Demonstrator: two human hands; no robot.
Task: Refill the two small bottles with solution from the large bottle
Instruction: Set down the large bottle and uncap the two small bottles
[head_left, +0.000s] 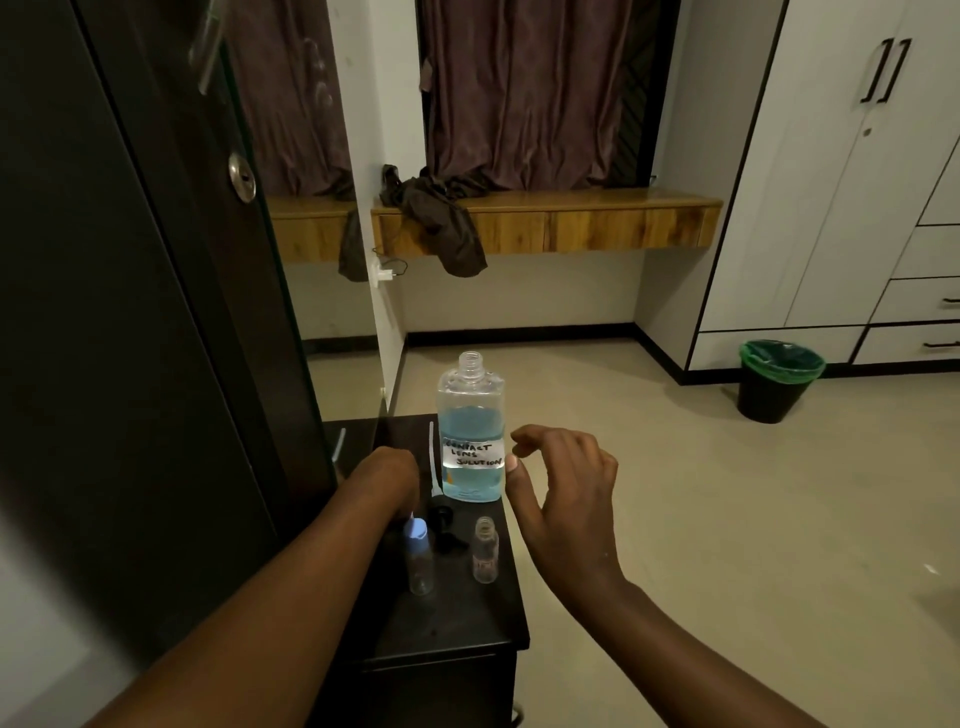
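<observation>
The large clear bottle (471, 431) stands uncapped on the small dark table (457, 618), about half full of blue liquid, with a handwritten label. In front of it stand two small clear bottles: the left small bottle (418, 558) wears a blue nozzle cap, and the right small bottle (485, 551) is uncapped and looks empty. My right hand (563, 499) hovers just right of the large bottle with its fingers spread, thumb close to the label. My left hand (389, 480) hangs knuckles-up above the blue cap, its fingers hidden.
A black pump cap with a white dip tube (440, 512) lies between the bottles. A dark wardrobe door (156, 312) rises close on the left. On the floor at the right stands a black bin with a green liner (779, 382). A wooden shelf (571, 218) runs along the far wall.
</observation>
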